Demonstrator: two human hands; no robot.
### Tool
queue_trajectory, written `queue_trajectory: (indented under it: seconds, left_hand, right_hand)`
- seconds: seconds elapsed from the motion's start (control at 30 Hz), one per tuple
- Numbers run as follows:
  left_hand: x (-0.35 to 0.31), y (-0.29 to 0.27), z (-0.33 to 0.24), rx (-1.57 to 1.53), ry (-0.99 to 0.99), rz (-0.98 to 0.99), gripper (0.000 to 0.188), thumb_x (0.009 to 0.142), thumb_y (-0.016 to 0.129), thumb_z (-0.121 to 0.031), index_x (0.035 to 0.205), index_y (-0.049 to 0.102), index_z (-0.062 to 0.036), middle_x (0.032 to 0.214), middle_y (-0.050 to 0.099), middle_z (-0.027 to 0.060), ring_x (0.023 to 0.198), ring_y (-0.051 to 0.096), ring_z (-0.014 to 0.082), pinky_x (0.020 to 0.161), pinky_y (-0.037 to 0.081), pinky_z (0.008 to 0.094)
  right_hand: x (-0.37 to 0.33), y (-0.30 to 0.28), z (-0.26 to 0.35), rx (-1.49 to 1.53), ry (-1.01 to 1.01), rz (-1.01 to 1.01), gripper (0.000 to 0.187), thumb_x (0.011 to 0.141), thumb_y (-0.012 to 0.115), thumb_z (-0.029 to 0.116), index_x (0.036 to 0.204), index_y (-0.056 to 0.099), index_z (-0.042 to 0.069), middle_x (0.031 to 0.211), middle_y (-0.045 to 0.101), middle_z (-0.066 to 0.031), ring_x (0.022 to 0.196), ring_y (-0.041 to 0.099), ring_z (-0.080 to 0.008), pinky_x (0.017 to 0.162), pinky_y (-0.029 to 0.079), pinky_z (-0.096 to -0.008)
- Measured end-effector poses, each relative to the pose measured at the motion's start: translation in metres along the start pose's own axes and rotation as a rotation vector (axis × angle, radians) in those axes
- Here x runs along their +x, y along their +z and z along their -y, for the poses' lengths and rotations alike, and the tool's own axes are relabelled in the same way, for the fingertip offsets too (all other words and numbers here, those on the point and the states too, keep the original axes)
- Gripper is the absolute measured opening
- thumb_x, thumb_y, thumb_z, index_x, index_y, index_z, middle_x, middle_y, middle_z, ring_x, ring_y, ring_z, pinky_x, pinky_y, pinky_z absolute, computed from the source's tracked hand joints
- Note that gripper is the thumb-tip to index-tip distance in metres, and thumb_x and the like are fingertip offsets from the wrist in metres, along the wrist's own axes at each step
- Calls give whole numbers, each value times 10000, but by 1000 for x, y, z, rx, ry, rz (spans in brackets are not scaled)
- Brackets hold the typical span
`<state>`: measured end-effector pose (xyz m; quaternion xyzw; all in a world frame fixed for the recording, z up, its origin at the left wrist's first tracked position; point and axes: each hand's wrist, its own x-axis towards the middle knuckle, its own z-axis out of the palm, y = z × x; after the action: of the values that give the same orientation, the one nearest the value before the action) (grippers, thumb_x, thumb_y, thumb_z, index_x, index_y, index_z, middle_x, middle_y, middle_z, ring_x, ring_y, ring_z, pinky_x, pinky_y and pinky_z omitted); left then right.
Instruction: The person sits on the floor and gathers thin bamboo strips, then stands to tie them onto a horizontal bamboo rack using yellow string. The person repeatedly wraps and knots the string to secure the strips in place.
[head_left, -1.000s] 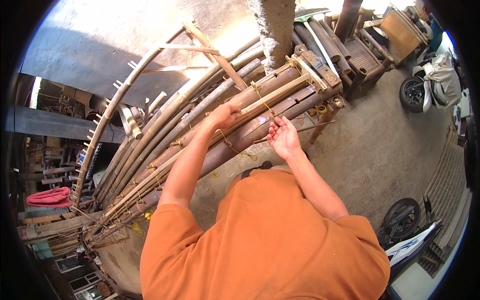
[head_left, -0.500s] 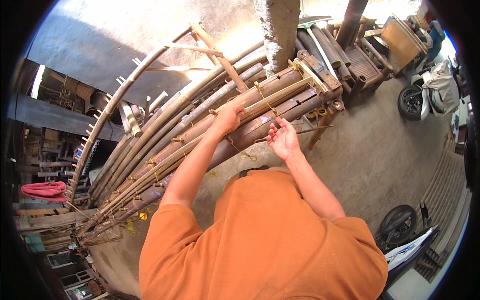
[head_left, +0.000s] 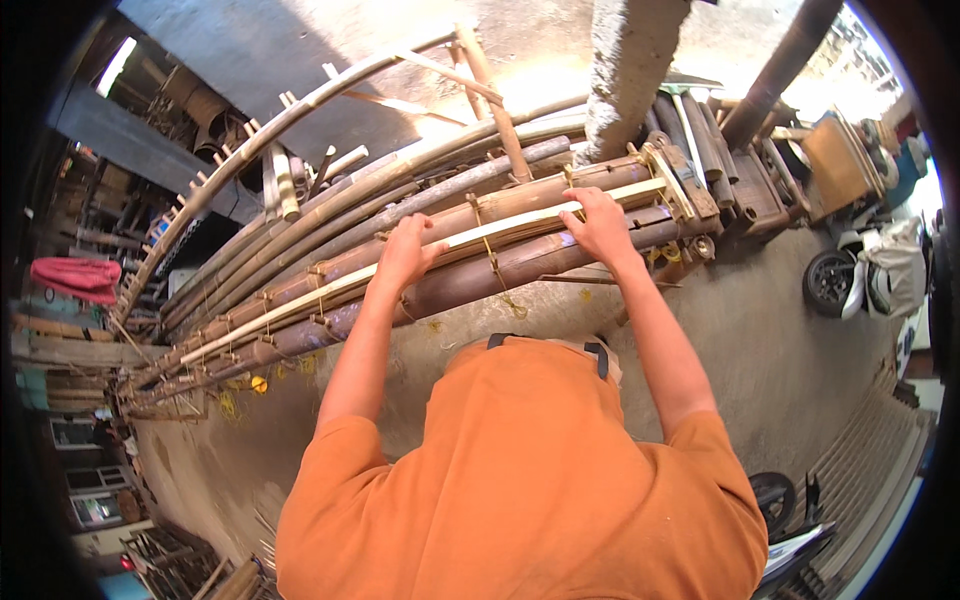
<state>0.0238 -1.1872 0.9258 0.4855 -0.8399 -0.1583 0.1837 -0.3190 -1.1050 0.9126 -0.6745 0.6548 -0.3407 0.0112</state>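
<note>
Head view: we have the pale bamboo strips [head_left: 510,228] as the main item, lying lengthwise between two thicker bamboo poles. Long axis runs lower left to upper right, crossing in front of the person's body, climbing gently. Upper-right end points at the wooden crosspiece [head_left: 668,180] and sits next to it; the other end runs off toward the lower left.

We log the left hand [head_left: 405,255] about midway along the strips, fingers on the far side, thumb on the near side with a gap between. We cannot tell if its grip is closed on anything. Right hand [head_left: 603,230] is near the upper-right end, fingers over the far edge, thumb curled toward the near edge. Strips pass beneath it; we cannot tell whether that grip is clenched or just resting. The hands are well apart.

Near side, we note the dark pole [head_left: 450,292], roughly parallel to the strips; far side, the brown pole [head_left: 535,192], same direction. Yellow cord [head_left: 490,253] crosses the strips between the hands, with a loose loop hanging below the dark pole. Beyond, we mark more bamboo poles [head_left: 440,196] and a curved pegged bamboo [head_left: 248,150].
</note>
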Motion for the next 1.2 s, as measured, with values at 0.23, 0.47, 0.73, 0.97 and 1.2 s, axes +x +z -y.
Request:
queue_trajectory:
  seconds: [0.23, 0.47, 0.73, 0.97, 1.2]
  left_hand:
    - [-19, 10, 28, -144, -118, 57, 177, 910, 637, -175, 972, 664, -11, 919, 671, 208, 871, 656, 357, 775, 497, 408]
    - [-18, 19, 48, -212, -43, 128, 182, 908, 639, -169, 1013, 661, -22, 954, 673, 206, 901, 656, 347, 789, 495, 389]
    - [-18, 16, 43, -113, -95, 151, 177, 891, 647, -189, 968, 649, -29, 989, 670, 204, 951, 633, 382, 821, 481, 442]
    - [-20, 20, 44, -213, -101, 80, 178, 885, 645, -174, 999, 637, -38, 966, 672, 193, 945, 639, 370, 822, 479, 447]
    - [-22, 30, 15, 286, -89, -88, 218, 843, 652, -262, 971, 640, -87, 982, 632, 143, 998, 587, 341, 856, 435, 455]
  right_hand:
    - [53, 22, -37, -169, -111, 577, 247, 847, 687, 285, 1023, 730, 117, 979, 703, -153, 962, 635, -358, 854, 506, -456]
    - [67, 20, -45, -129, -184, 721, 270, 869, 670, 284, 1040, 726, 83, 990, 701, -181, 945, 656, -375, 842, 510, -457]
    - [65, 12, -39, -32, -103, 789, 303, 852, 686, 257, 1078, 694, 55, 1056, 690, -186, 988, 644, -380, 857, 503, -448]
    - [77, 15, -43, 58, 8, 892, 276, 856, 689, 258, 1023, 674, 38, 951, 686, -205, 861, 656, -321, 793, 498, -420]
    - [91, 29, -65, -176, -108, 1063, 371, 841, 705, 355, 930, 613, 7, 888, 643, -224, 822, 612, -333, 757, 478, -437]
